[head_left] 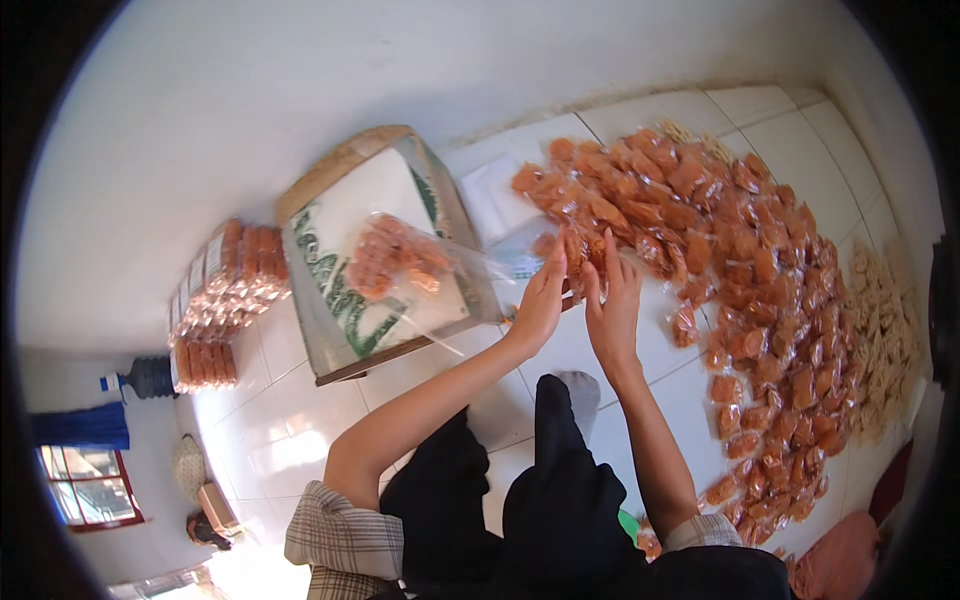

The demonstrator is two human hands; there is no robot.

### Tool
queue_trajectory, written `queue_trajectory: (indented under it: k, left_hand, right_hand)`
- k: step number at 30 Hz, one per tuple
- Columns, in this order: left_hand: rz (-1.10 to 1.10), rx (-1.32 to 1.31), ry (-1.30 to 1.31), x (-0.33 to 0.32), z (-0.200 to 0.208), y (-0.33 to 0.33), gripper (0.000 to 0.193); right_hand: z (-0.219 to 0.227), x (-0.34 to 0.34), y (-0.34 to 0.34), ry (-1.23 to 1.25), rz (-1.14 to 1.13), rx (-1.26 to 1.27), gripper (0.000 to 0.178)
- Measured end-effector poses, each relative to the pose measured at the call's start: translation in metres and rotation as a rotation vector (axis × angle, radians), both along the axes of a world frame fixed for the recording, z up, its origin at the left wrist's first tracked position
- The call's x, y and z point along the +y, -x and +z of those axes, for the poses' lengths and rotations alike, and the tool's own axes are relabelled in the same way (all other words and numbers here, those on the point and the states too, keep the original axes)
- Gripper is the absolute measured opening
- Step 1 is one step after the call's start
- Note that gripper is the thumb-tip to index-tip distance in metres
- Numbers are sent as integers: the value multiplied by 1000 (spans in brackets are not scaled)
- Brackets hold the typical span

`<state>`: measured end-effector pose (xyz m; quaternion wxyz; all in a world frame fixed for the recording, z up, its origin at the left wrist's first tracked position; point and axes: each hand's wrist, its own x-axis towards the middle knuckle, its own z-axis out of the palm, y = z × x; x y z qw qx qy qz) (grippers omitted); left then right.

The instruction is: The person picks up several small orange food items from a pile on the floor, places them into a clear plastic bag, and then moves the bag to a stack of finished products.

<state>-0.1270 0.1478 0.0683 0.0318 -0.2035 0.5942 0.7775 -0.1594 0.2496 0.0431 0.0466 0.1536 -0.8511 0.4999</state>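
Observation:
Out in front of me, both hands are brought together around small clear-wrapped packets of orange-brown snacks (580,250). My left hand (541,305) grips them from the left. My right hand (613,308) presses from the other side, its thumb and fingers on the wrapping. Just left of my hands, a larger clear plastic bag (390,262), partly filled with similar packets, lies on a low table (345,378) covered with a white-and-green sheet. A broad heap of loose packets (760,270) spreads over the floor to the right.
Full bags of packets (230,285) are stacked left of the table. White plastic sheets (495,200) lie between table and heap. Pale beige pieces (880,340) are piled at the far right. My foot (580,395) rests on the tiled floor below my hands.

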Motion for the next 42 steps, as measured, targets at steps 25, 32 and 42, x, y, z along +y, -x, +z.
queue_trajectory:
  k: [25,32,42]
  left_hand:
    - [208,270,-387,-103,16,-98,41]
    - [210,137,-361,-94,16,-105,48]
    - [163,137,1018,-103,12,-128,81]
  right_hand:
    - [55,-91,-84,124,529,85,75]
    - [47,-93,-80,165,537,92,68]
    - [10,-16,-37,281,132,-493,40]
